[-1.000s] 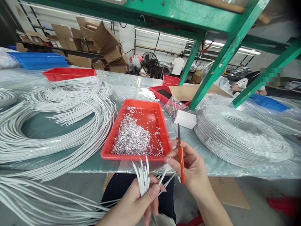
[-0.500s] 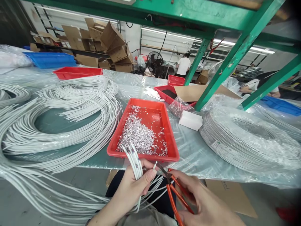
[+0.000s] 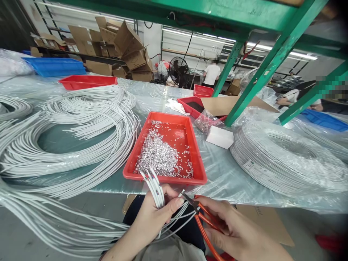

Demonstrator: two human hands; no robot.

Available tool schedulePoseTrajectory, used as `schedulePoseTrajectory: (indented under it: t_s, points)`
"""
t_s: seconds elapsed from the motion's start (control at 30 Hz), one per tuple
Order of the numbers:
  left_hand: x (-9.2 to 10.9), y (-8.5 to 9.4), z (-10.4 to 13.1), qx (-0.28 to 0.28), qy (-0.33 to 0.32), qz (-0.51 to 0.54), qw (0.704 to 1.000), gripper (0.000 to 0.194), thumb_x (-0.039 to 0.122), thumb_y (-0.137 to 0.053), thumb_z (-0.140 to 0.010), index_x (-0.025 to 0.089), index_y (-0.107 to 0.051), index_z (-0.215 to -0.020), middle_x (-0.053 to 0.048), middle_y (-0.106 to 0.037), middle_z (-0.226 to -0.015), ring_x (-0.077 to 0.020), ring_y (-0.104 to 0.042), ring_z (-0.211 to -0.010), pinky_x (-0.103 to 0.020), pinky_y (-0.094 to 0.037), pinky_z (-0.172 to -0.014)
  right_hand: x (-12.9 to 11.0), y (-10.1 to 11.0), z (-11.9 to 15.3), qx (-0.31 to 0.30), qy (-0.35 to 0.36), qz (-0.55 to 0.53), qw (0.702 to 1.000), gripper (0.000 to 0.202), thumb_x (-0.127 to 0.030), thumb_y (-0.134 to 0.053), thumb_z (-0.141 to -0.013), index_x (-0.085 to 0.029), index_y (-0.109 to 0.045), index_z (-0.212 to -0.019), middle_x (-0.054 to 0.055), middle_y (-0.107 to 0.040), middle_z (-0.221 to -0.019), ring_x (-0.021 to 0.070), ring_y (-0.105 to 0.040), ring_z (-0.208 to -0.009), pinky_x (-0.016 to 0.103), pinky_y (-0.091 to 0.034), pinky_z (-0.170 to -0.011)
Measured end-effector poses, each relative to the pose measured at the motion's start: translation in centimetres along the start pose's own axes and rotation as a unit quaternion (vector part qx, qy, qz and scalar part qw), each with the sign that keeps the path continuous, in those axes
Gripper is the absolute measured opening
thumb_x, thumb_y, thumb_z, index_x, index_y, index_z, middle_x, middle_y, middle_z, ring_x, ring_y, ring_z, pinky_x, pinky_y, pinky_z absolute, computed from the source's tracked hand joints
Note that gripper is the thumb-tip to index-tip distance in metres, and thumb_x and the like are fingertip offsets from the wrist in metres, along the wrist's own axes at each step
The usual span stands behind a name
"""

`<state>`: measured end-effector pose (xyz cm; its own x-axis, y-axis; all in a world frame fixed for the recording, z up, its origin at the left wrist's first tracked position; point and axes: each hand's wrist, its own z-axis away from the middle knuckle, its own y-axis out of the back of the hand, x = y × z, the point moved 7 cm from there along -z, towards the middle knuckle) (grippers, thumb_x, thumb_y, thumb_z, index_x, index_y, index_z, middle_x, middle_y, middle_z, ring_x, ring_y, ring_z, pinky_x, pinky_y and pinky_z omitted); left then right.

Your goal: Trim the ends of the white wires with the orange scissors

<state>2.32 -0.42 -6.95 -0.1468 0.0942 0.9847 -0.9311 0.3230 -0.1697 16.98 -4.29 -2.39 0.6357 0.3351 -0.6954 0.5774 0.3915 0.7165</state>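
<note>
My left hand (image 3: 160, 210) is closed around a bundle of white cables (image 3: 155, 190), whose cut ends fan upward. Between its thumb and forefinger, a single cable end (image 3: 183, 191) sticks out to the right. My right hand (image 3: 233, 224) grips orange-handled pliers (image 3: 202, 223), and their dark jaws point left at that cable end. Whether the jaws touch it is too small to tell. Just beyond my hands sits a red tray (image 3: 199, 156) holding a heap of small shiny metal pieces (image 3: 157, 156).
Large loops of white cable (image 3: 81, 159) cover the table's left side and hang over its front edge. A plastic-wrapped cable coil (image 3: 272, 163) and a small white box (image 3: 220, 137) lie right. Green frame posts (image 3: 252, 87) rise behind. Two people work farther back.
The pliers have turned slightly in my right hand, their jaws staying by the cable end. My left hand and the cable end have shifted a little to the right. The view has moved slightly.
</note>
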Motion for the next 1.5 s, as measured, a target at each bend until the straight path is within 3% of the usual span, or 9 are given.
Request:
schedulePoseTrajectory:
  t_s: [0.17,0.33,0.57,0.73,0.93,1.0,1.13,1.27,1.5]
  points:
    - [0.2,-0.2,0.0,-0.006,0.016,-0.008,1.0,0.024,0.036,-0.06,-0.074,0.016,-0.05,-0.064,0.01,-0.035,-0.039,-0.0054,-0.029,-0.037,-0.019,-0.022,-0.04,0.2,-0.3,-0.2,-0.026,0.007,-0.041,0.999,0.05,-0.029,-0.052,-0.083,-0.019,-0.04,-0.131,0.004,-0.065,-0.081,0.0181,-0.059,-0.069,0.026,-0.049,-0.059]
    - [0.6,-0.3,-0.1,0.006,0.041,0.002,0.999,0.025,0.035,-0.065,-0.068,0.016,-0.051,-0.062,0.01,-0.036,-0.04,-0.0049,-0.03,-0.036,-0.018,-0.023,-0.038,0.1,0.1,0.1,-0.024,-0.011,0.017,0.999,0.047,-0.025,-0.05,-0.085,-0.023,-0.039,-0.13,0.007,-0.064,-0.096,0.0212,-0.059,-0.081,0.032,-0.047,-0.07]
    - [-0.4,0.2,0.1,0.061,0.033,0.068,0.995,0.029,0.039,-0.07,-0.065,0.014,-0.055,-0.065,0.008,-0.043,-0.037,-0.0045,-0.035,-0.033,-0.016,-0.024,-0.036,-1.0,1.1,-0.4,-0.019,0.002,0.04,0.999,0.043,-0.021,-0.049,-0.085,-0.029,-0.041,-0.127,0.004,-0.065,-0.093,0.0206,-0.06,-0.076,0.028,-0.046,-0.062]
    - [-1.2,-0.8,0.4,-0.043,0.106,0.173,0.978,0.036,0.047,-0.068,-0.065,0.013,-0.057,-0.063,0.003,-0.051,-0.042,-0.0056,-0.044,-0.029,-0.015,-0.024,-0.029,-1.7,1.9,-0.3,0.004,0.042,0.062,0.997,0.036,-0.016,-0.052,-0.081,-0.028,-0.053,-0.115,0.003,-0.066,-0.081,0.0197,-0.059,-0.067,0.027,-0.044,-0.056]
    - [-1.6,-2.9,1.3,-0.199,0.215,0.344,0.892,0.03,0.034,-0.074,-0.062,0.014,-0.052,-0.056,0.008,-0.042,-0.038,-0.0008,-0.029,-0.022,-0.013,-0.016,-0.022,-0.5,0.9,-0.9,-0.041,0.007,-0.043,0.998,0.016,-0.019,-0.054,-0.08,-0.02,-0.061,-0.095,0.0,-0.056,-0.064,0.015,-0.048,-0.056,0.025,-0.039,-0.051]
    - [-1.6,-3.1,1.2,-0.194,0.214,0.351,0.891,0.031,0.034,-0.074,-0.062,0.015,-0.051,-0.057,0.008,-0.042,-0.039,-0.0004,-0.028,-0.022,-0.013,-0.016,-0.022,0.1,0.4,-1.6,-0.01,-0.014,-0.158,0.987,0.009,-0.02,-0.057,-0.078,-0.018,-0.06,-0.086,-0.005,-0.045,-0.057,0.0106,-0.038,-0.049,0.022,-0.033,-0.045]
    - [-1.7,-2.9,0.8,-0.128,0.162,0.266,0.942,0.035,0.043,-0.068,-0.068,0.014,-0.05,-0.059,0.007,-0.046,-0.041,-0.0011,-0.033,-0.023,-0.013,-0.017,-0.023,0.1,-0.6,-3.3,0.107,-0.015,-0.345,0.932,0.018,-0.026,-0.07,-0.069,-0.017,-0.06,-0.083,-0.01,-0.031,-0.05,0.0074,-0.025,-0.044,0.02,-0.023,-0.041]
    - [-1.7,-2.7,0.6,-0.086,0.105,0.187,0.973,0.038,0.049,-0.062,-0.071,0.014,-0.05,-0.062,0.006,-0.049,-0.043,-0.0024,-0.039,-0.025,-0.014,-0.019,-0.026,-0.7,-1.3,-4.5,0.176,-0.031,-0.391,0.903,0.026,-0.03,-0.074,-0.064,-0.017,-0.053,-0.057,-0.01,-0.034,-0.045,0.0068,-0.025,-0.041,0.02,-0.022,-0.04]
    - [-1.6,-2.3,0.1,-0.08,0.076,0.153,0.982,0.035,0.048,-0.059,-0.074,0.015,-0.052,-0.068,0.005,-0.051,-0.044,-0.0036,-0.04,-0.026,-0.015,-0.02,-0.029,0.2,-0.4,-4.4,0.272,-0.062,-0.388,0.879,0.033,-0.031,-0.081,-0.051,-0.018,-0.05,-0.054,-0.009,-0.04,-0.042,0.0076,-0.03,-0.04,0.02,-0.028,-0.04]
